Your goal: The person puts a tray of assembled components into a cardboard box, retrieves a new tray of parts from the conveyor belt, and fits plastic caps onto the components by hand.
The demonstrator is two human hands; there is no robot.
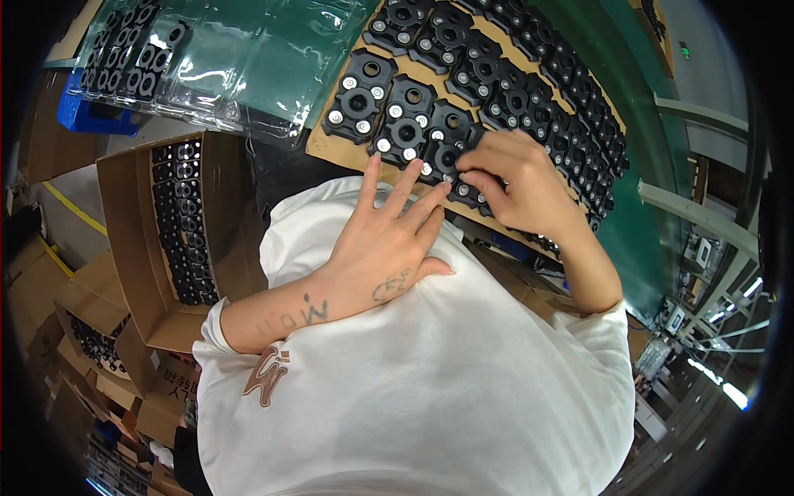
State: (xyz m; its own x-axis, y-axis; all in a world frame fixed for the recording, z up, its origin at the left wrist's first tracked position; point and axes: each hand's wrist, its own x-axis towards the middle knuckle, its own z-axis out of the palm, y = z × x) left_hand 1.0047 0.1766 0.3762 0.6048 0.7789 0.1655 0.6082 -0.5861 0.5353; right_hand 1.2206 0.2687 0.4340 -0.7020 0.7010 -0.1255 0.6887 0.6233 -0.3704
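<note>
A green, flat-topped bench [608, 41] spans the upper view. Left of it stands an open brown cardboard box [128, 207], black parts lined up inside. On the bench, near its front edge, lies a tan cardboard sheet [321, 145]; a clear, glossy plastic tray [236, 78] is to its left, with a blue plastic bin [95, 117] just beyond. The left hand [389, 240] is spread wide and holds nothing visible, fingertips at the near edge of the parts. The right hand [517, 182] is curled, thumb and fingers close together over the front row; whether it grips anything is hidden. Rows of black, notched plates with round holes [407, 132] cover the sheet, bearing small, round silver screw heads [384, 146].
</note>
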